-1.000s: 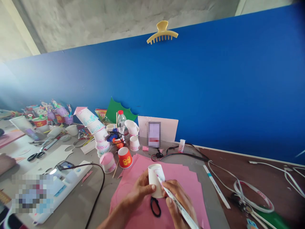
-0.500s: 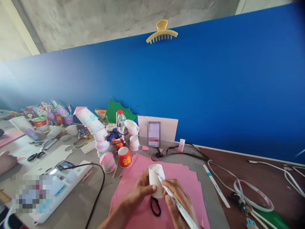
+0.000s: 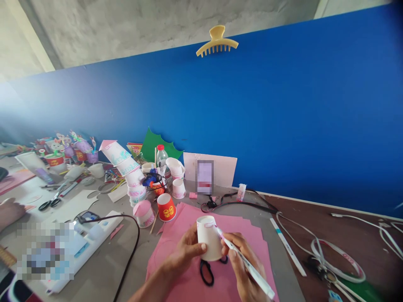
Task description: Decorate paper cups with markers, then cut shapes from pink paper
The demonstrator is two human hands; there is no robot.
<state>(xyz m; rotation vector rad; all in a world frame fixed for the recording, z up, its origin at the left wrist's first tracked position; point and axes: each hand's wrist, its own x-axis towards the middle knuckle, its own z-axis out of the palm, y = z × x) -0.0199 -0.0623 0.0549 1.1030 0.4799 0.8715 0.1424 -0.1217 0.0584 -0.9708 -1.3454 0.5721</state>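
Observation:
A white paper cup (image 3: 209,241), bottom side up, is gripped by my left hand (image 3: 188,245) with the thumb across its front. Pink marker lines show near the cup's upper end. My right hand (image 3: 245,262) holds a white marker pen (image 3: 252,268) like a pencil, its tip at the upper right side of the cup. Beneath the cup, black scissor handles (image 3: 207,273) stick out; the blades are hidden. Pink paper sheets (image 3: 176,272) lie under both hands.
Left of the paper stand a red cup (image 3: 166,207), a pink-topped cup (image 3: 144,213) and a leaning cup stack (image 3: 132,178). A white power strip (image 3: 63,274) with a black cable lies at left. Another marker (image 3: 288,247) lies to the right. A co-worker's hand (image 3: 11,212) rests at far left.
The marker tip has shifted right along the cup's upper end, and a pink outlined shape now shows there. The cup has turned slightly in my left hand, and more of the scissor handles is visible.

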